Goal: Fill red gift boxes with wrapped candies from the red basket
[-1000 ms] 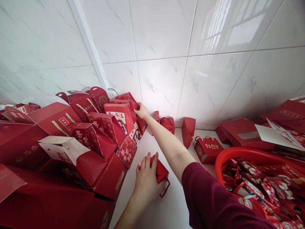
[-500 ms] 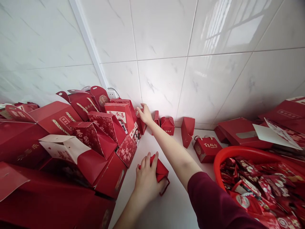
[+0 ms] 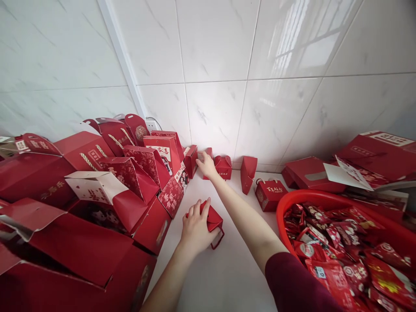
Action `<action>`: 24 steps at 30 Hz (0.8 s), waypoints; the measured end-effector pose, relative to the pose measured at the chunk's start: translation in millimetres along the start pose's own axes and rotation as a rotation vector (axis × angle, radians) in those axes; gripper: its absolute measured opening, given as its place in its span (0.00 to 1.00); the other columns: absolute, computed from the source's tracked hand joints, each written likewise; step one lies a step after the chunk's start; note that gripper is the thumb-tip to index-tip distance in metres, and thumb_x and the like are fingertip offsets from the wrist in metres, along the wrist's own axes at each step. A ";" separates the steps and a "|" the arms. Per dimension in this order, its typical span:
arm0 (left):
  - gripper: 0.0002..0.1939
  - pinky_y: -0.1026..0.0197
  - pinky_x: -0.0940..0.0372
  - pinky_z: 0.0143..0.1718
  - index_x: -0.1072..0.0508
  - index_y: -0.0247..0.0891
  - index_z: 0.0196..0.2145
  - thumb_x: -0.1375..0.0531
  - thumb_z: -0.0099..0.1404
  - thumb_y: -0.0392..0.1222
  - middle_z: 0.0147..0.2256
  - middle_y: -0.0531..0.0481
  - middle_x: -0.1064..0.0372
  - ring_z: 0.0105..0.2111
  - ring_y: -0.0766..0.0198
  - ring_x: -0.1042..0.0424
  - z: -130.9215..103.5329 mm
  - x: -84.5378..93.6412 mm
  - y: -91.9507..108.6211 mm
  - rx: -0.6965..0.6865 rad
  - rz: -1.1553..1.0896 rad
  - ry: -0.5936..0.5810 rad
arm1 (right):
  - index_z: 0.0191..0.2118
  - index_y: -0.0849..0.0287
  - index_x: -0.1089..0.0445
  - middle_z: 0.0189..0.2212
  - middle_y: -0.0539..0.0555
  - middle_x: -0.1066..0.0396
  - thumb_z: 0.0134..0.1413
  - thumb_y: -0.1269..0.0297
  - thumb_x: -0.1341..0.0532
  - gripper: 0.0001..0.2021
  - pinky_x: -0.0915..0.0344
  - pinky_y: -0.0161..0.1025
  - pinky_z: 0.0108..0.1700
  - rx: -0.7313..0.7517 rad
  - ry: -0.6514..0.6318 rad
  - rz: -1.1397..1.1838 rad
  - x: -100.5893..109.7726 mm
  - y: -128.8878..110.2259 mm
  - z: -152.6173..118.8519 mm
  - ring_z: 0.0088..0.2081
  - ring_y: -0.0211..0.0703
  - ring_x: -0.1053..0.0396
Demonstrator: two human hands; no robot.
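On the white table, my left hand [image 3: 197,227] is wrapped over a small red box [image 3: 212,218] that has a dark red cord loop at its near side. My right hand [image 3: 205,164] reaches far forward toward the wall, fingers apart, with nothing visible in it. Just left of its fingertips stands a narrow red box [image 3: 190,161]. Another small red box [image 3: 223,167] is right beside that hand, partly covered by it. Farther right stand a tapered red box [image 3: 248,174] and a red box with a rope handle and gold writing [image 3: 270,195].
Many red gift boxes [image 3: 139,169] crowd the left side. A red basket [image 3: 282,225] full of red wrapped packets fills the lower right. Flattened red and white boxes [image 3: 377,156] lie behind it. A tiled wall [image 3: 214,104] with a socket [image 3: 152,125] closes off the back.
My right hand has moved off the narrow box at the left, slightly right and nearer. My left hand keeps its hold on the small red box. The view has shifted a little.
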State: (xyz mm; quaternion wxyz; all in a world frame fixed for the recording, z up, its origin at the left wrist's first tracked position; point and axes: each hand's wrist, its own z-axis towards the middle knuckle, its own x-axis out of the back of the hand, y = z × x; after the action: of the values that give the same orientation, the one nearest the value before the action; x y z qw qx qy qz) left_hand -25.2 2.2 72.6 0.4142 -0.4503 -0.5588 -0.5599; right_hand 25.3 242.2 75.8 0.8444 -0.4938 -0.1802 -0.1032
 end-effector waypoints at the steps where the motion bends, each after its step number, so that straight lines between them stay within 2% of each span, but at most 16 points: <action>1: 0.46 0.41 0.45 0.57 0.55 0.47 0.69 0.40 0.58 0.53 0.67 0.41 0.53 0.65 0.46 0.50 0.2 -0.5 -0.3 0.002 -0.004 0.001 | 0.60 0.57 0.40 0.54 0.59 0.33 0.60 0.69 0.46 0.22 0.39 0.46 0.60 0.005 -0.008 -0.002 -3.8 3.1 2.7 0.57 0.47 0.35; 6: 0.46 0.41 0.46 0.58 0.55 0.48 0.69 0.41 0.57 0.52 0.68 0.43 0.54 0.65 0.46 0.51 0.5 -1.6 -1.6 0.017 -0.031 -0.008 | 0.58 0.59 0.38 0.58 0.60 0.36 0.63 0.64 0.47 0.19 0.46 0.44 0.64 0.058 0.016 0.004 -18.8 1.4 32.7 0.62 0.46 0.42; 9: 0.46 0.43 0.48 0.60 0.54 0.48 0.69 0.41 0.57 0.51 0.68 0.44 0.53 0.65 0.47 0.52 -1.0 0.3 -2.0 0.037 -0.066 -0.020 | 0.57 0.61 0.37 0.58 0.61 0.36 0.64 0.61 0.47 0.18 0.44 0.42 0.63 0.078 -0.014 0.006 -27.4 -8.5 66.3 0.60 0.45 0.39; 13: 0.45 0.44 0.51 0.62 0.53 0.50 0.69 0.41 0.56 0.52 0.68 0.46 0.53 0.66 0.49 0.52 -2.2 4.4 -3.3 0.069 -0.121 -0.044 | 0.57 0.62 0.38 0.57 0.61 0.33 0.57 0.60 0.39 0.23 0.39 0.40 0.59 0.072 -0.145 -0.003 -48.1 -19.9 113.8 0.57 0.46 0.34; 16: 0.46 0.44 0.53 0.63 0.53 0.52 0.69 0.40 0.55 0.52 0.68 0.46 0.54 0.66 0.49 0.53 -1.6 7.0 -4.1 0.108 -0.149 -0.076 | 0.57 0.62 0.38 0.53 0.61 0.29 0.49 0.61 0.34 0.30 0.35 0.43 0.55 0.039 -0.224 -0.026 -66.6 -22.6 137.8 0.53 0.49 0.30; 19: 0.47 0.43 0.54 0.64 0.53 0.52 0.69 0.39 0.55 0.52 0.69 0.47 0.56 0.67 0.48 0.54 -1.2 7.9 -4.6 0.125 -0.164 -0.106 | 0.52 0.61 0.34 0.47 0.60 0.26 0.45 0.62 0.33 0.26 0.32 0.45 0.50 0.023 -0.243 -0.047 -80.2 -20.7 146.2 0.46 0.52 0.27; 22: 0.46 0.42 0.55 0.64 0.53 0.52 0.69 0.40 0.56 0.53 0.69 0.48 0.56 0.67 0.48 0.54 -1.7 6.1 -5.7 0.125 -0.170 -0.101 | 0.41 0.61 0.30 0.40 0.58 0.24 0.49 0.60 0.36 0.14 0.33 0.44 0.47 0.041 -0.194 -0.046 -85.5 -16.2 140.8 0.41 0.50 0.28; 24: 0.45 0.42 0.54 0.64 0.53 0.52 0.69 0.40 0.56 0.53 0.69 0.48 0.56 0.67 0.48 0.54 -2.2 4.1 -7.1 0.121 -0.169 -0.092 | 0.37 0.60 0.30 0.37 0.56 0.25 0.53 0.60 0.39 0.09 0.33 0.42 0.46 0.053 -0.134 -0.037 -83.9 -13.4 133.8 0.40 0.47 0.29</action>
State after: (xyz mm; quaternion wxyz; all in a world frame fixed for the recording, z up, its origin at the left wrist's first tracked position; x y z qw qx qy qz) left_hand -33.2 0.4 74.9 0.3659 -0.4010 -0.6459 -0.5368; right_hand -83.2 351.9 112.3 0.8411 -0.4738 -0.2480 -0.0809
